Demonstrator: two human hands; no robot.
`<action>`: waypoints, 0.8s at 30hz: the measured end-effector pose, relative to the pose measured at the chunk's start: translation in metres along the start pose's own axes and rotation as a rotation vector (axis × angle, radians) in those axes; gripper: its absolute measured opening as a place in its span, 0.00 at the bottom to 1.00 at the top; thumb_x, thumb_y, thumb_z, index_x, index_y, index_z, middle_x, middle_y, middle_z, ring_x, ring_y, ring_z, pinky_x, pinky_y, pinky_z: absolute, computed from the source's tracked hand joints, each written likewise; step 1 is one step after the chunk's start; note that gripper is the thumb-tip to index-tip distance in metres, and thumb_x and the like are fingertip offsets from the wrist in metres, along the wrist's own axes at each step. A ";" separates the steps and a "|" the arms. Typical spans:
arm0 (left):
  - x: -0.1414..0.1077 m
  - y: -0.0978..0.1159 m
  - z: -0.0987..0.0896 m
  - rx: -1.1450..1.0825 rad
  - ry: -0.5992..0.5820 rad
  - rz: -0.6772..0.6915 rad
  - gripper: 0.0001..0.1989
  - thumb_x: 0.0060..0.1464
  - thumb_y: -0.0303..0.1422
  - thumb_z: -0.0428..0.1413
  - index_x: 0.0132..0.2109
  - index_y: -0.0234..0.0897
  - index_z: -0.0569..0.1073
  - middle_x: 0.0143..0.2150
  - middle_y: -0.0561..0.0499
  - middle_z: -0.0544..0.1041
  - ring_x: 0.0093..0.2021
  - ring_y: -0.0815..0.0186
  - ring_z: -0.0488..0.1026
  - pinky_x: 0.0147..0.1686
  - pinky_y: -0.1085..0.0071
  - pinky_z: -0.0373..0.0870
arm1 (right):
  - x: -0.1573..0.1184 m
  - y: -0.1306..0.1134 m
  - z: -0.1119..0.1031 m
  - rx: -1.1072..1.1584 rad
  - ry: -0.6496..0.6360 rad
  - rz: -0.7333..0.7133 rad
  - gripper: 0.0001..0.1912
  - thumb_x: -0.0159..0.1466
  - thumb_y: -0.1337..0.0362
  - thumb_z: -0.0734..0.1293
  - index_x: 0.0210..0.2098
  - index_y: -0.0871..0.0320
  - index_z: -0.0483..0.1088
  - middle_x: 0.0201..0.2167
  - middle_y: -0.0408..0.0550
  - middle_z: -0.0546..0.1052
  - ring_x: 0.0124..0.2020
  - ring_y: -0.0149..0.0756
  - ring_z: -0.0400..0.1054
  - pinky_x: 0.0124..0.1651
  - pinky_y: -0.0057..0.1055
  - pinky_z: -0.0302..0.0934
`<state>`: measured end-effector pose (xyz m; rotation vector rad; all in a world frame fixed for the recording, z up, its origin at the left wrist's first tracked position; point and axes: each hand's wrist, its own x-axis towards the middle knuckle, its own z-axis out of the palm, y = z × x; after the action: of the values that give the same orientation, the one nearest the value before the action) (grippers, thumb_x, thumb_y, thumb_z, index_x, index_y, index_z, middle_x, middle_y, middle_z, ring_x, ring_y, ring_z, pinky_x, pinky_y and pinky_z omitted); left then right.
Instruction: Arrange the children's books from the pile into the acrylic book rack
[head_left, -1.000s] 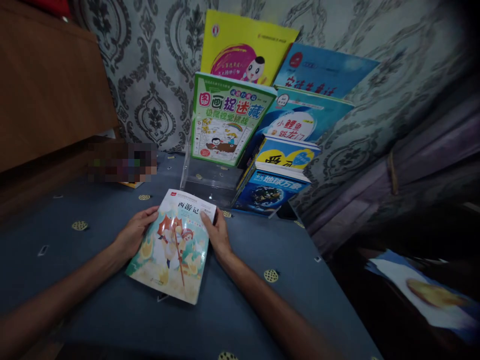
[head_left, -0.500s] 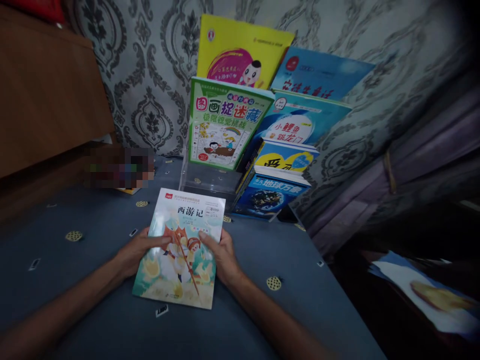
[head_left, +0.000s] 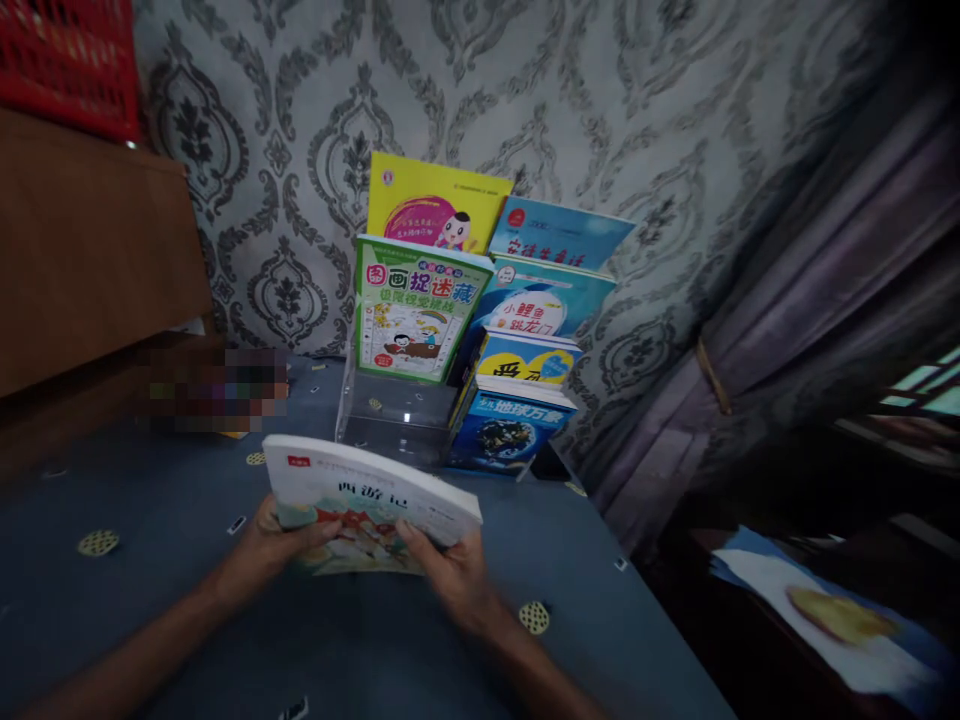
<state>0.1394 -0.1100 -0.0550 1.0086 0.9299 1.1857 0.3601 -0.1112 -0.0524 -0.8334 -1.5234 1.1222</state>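
Both of my hands grip a white and green illustrated book (head_left: 367, 530) by its sides, its top edge tipped up so that the page block shows. My left hand (head_left: 289, 535) is closed on the left side, thumb across the cover. On the right side, my right hand (head_left: 450, 565) is closed with its thumb on the front. Just beyond the book stands a clear tiered stand (head_left: 397, 440). It carries a green picture book (head_left: 412, 320), a yellow book (head_left: 435, 195) and several blue books, among them one with a globe (head_left: 510, 435).
A grey-blue patterned cloth (head_left: 187, 600) covers the table. At the left are a wooden cabinet (head_left: 97, 260), a red basket (head_left: 67, 60) and a blurred-out item (head_left: 214, 390). A purple curtain (head_left: 765, 330) and a printed sheet (head_left: 832, 610) are at the right.
The book in my hands has tilted from lying nearly face-up to having its top edge raised. My view has also lifted, so the stand sits lower and more of the basket shows.
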 end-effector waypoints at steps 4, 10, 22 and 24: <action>-0.002 -0.011 0.001 0.112 0.060 -0.006 0.22 0.34 0.44 0.73 0.36 0.37 0.84 0.38 0.47 0.86 0.42 0.49 0.83 0.47 0.58 0.81 | -0.008 0.016 0.001 0.041 -0.003 0.066 0.26 0.60 0.41 0.71 0.47 0.53 0.80 0.47 0.50 0.83 0.49 0.47 0.78 0.55 0.43 0.72; -0.014 -0.028 -0.001 0.222 0.096 -0.060 0.20 0.34 0.45 0.73 0.37 0.43 0.85 0.41 0.51 0.86 0.46 0.50 0.82 0.50 0.60 0.79 | -0.020 0.046 0.004 0.058 0.080 0.177 0.27 0.53 0.42 0.77 0.44 0.53 0.81 0.44 0.51 0.84 0.48 0.50 0.78 0.55 0.47 0.71; -0.012 -0.036 -0.010 0.320 0.080 -0.116 0.21 0.36 0.50 0.70 0.37 0.44 0.86 0.40 0.50 0.86 0.45 0.49 0.82 0.48 0.62 0.79 | -0.023 0.064 0.001 0.151 0.032 0.277 0.27 0.50 0.44 0.79 0.44 0.52 0.81 0.45 0.50 0.84 0.49 0.48 0.78 0.57 0.48 0.70; -0.012 -0.036 -0.011 0.336 0.072 -0.118 0.22 0.37 0.50 0.70 0.39 0.44 0.86 0.41 0.49 0.86 0.46 0.49 0.82 0.49 0.61 0.79 | -0.023 0.061 0.001 0.171 0.029 0.303 0.26 0.49 0.44 0.79 0.41 0.53 0.81 0.45 0.50 0.84 0.48 0.47 0.78 0.56 0.47 0.70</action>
<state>0.1374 -0.1235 -0.0921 1.1640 1.2574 0.9910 0.3622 -0.1125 -0.1174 -0.9782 -1.2838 1.4329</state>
